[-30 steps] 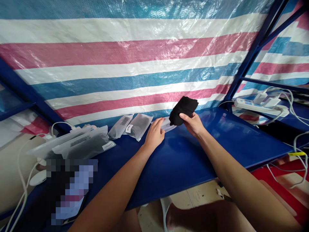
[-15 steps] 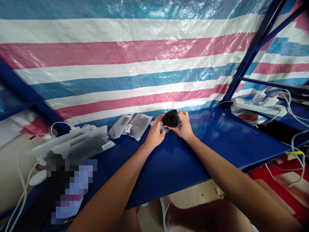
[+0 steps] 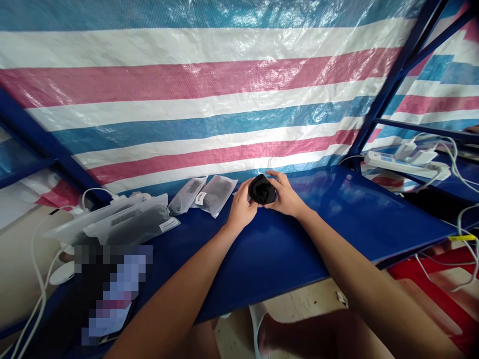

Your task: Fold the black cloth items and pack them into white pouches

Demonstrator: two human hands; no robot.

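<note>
Between my two hands is a rolled black cloth (image 3: 262, 189), its coiled end facing me, above the back part of the blue table (image 3: 277, 249). My left hand (image 3: 241, 203) grips the roll's left side, its thumb at the lower edge. My right hand (image 3: 287, 195) closes round the right side, with some fingers over the far side. What lies behind the roll is mostly hidden by it. Left of my left hand, two frosted zip bags (image 3: 216, 193) with dark contents lie side by side, one bearing a white label.
Larger frosted bags (image 3: 125, 219) lie at the left, near white cables and a phone with a blurred screen (image 3: 119, 299). A white power strip (image 3: 406, 163) with plugs is at the right. Striped plastic sheeting (image 3: 209, 109) hangs behind the table between blue frame posts.
The roll has shifted slightly left and down and faces me more squarely. My right hand has moved around it, its upper fingers now more extended; the grey piece beneath no longer shows.
</note>
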